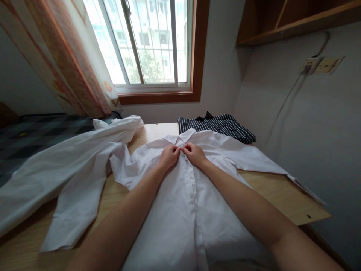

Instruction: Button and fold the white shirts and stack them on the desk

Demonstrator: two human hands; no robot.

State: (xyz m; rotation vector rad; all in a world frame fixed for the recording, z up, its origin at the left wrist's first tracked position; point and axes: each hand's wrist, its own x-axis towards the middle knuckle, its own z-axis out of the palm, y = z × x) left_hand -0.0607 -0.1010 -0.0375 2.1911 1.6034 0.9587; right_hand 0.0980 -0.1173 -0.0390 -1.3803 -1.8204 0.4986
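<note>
A white button-up shirt [175, 222] lies front up on the wooden table, its collar toward the window and its sleeves spread to both sides. Just below the collar, my left hand [170, 155] pinches the shirt's front edge. My right hand [194, 153] is closed on the same front band, with its fingertips almost meeting the left ones. Whatever button sits between the fingertips is hidden. Lower on the front band, a small button [191, 195] shows.
Another white garment [56, 162] lies crumpled along the left. A folded black-and-white striped shirt [217, 126] rests at the table's far side. The wooden table [293, 195] ends near the right wall. Behind are a window [152, 45] and a curtain [76, 56].
</note>
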